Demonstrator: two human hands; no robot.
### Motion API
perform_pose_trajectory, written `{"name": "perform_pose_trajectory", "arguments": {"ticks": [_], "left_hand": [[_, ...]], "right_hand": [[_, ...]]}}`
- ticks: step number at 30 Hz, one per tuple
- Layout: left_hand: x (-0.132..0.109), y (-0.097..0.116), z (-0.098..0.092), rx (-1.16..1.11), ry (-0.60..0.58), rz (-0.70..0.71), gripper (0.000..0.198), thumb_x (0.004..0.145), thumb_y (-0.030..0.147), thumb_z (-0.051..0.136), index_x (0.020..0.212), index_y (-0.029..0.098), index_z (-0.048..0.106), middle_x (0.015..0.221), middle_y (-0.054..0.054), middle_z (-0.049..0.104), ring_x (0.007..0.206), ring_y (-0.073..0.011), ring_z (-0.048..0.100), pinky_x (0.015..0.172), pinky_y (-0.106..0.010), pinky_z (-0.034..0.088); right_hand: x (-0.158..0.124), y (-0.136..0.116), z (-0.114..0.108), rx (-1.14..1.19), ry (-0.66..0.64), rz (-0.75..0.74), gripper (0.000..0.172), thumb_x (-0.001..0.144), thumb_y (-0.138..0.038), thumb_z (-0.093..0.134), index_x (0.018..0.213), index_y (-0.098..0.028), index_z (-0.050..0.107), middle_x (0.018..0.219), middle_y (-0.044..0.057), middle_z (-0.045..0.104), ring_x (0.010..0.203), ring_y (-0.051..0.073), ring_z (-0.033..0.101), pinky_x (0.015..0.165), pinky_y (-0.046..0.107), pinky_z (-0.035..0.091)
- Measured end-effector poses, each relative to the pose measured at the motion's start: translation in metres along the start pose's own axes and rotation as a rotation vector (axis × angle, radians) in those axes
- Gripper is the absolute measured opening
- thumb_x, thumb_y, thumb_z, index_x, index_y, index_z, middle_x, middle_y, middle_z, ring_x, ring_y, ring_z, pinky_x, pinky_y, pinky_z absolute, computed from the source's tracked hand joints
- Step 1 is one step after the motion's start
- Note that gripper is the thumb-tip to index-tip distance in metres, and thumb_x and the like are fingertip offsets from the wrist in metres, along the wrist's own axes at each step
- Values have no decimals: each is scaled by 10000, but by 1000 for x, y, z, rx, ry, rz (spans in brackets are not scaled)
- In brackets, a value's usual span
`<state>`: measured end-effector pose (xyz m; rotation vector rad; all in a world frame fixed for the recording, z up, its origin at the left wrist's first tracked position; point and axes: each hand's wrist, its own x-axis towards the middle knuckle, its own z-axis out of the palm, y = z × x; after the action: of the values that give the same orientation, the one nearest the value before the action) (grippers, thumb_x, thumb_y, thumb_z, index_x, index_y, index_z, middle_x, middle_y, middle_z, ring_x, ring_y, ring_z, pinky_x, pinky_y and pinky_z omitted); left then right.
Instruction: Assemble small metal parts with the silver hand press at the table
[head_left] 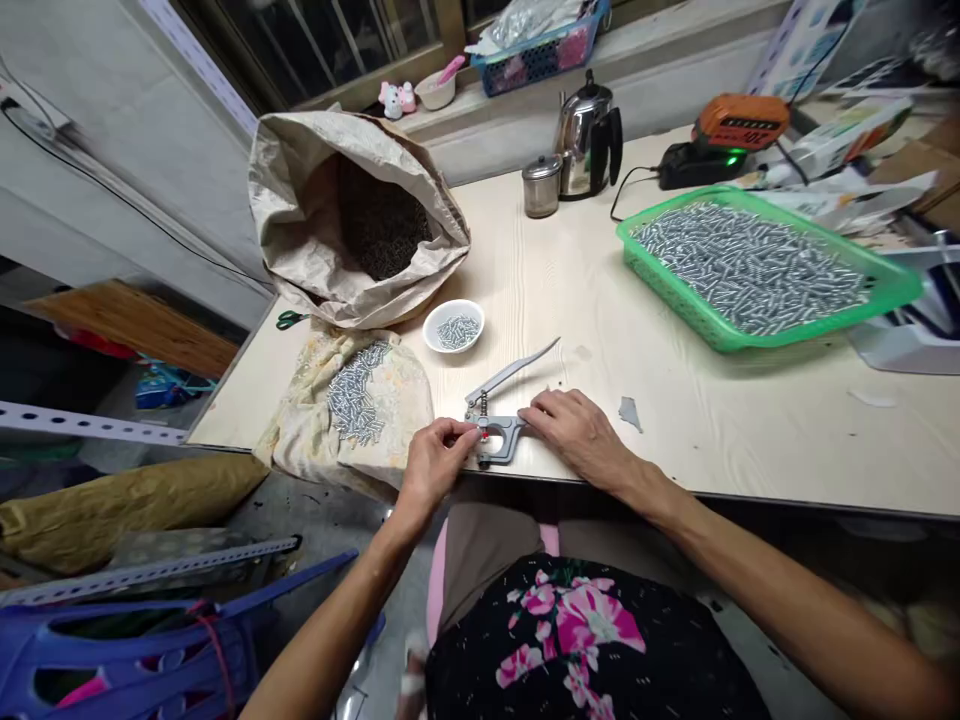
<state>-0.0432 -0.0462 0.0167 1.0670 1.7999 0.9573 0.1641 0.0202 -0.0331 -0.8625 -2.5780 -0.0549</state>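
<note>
A small grey hand press (497, 430) with a long raised lever stands at the table's near edge. My left hand (435, 462) is pinched at the press's left side, by its red-marked die; what its fingertips hold is too small to name. My right hand (574, 432) lies over the press's right end, fingers curled onto the base. A white bowl (453, 326) of small metal pieces sits just behind the press. To the left, a patterned cloth (352, 410) carries a heap of the same silvery pieces.
A brown paper sack (352, 215) of dark parts stands behind the cloth. A green tray (761, 265) full of metal pieces is at right. A kettle (589, 135), steel cup (541, 186) and orange battery charger (731, 135) sit at the back. Green-handled scissors (291, 320) lie left.
</note>
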Motion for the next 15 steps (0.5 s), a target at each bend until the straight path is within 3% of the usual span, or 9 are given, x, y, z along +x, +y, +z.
{"name": "perform_pose_trajectory", "arguments": {"ticks": [5,15], "left_hand": [[2,-13,-2,-39,-51,-95,348,658,448,754,744,116,698,497,34,531,411,-72,407,398,-192,303],[-6,-18,5,-23,-67,-157,216,742,332,708,729,124,652,451,56,534,346,-67,439,353,-175,337]], "right_hand": [[-1,1,-1,-14,36,-6,180,987,-201,468,994,-185,648,893,60,619,801,191,491,745,331,302],[-5,1,1,26,54,-35,174,976,-170,481,1012,-173,651,889,61,622,793,181,523,740,316,340]]}}
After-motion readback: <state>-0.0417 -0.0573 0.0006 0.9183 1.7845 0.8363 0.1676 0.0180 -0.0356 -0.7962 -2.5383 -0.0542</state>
